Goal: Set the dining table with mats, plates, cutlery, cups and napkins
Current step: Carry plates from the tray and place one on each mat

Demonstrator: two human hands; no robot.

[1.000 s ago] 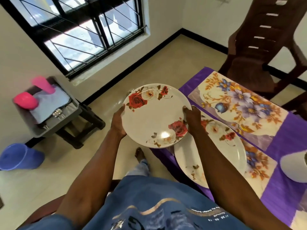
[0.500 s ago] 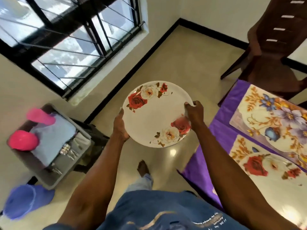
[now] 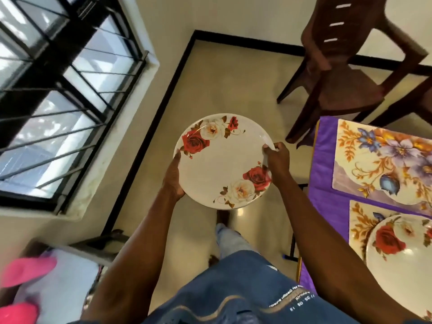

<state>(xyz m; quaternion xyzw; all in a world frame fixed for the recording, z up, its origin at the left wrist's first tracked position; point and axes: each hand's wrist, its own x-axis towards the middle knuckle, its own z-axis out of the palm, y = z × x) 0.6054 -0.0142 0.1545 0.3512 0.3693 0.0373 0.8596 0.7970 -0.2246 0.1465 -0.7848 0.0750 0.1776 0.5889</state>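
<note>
White rose-print plate (image 3: 223, 160) carried in both hands — plate-laying step, second setting.

Plate is held roughly level over the floor, well apart from the purple-clothed table (image 3: 325, 160) at right. Left hand (image 3: 172, 177) cups the near-left rim, thumb on top; right hand (image 3: 277, 157) grips the far-right rim, thumb laid over the edge, remaining fingers beneath and hidden. Both forearms extended forward, elbows bent. Near floral mat (image 3: 357, 220) already bears a plate (image 3: 402, 260); far floral mat (image 3: 374, 160) is bare — judged the likely target. Next move calls for swinging right, keeping the plate level, and lowering it centred on that mat. Cups, cutlery and napkins appear not yet laid.
</note>
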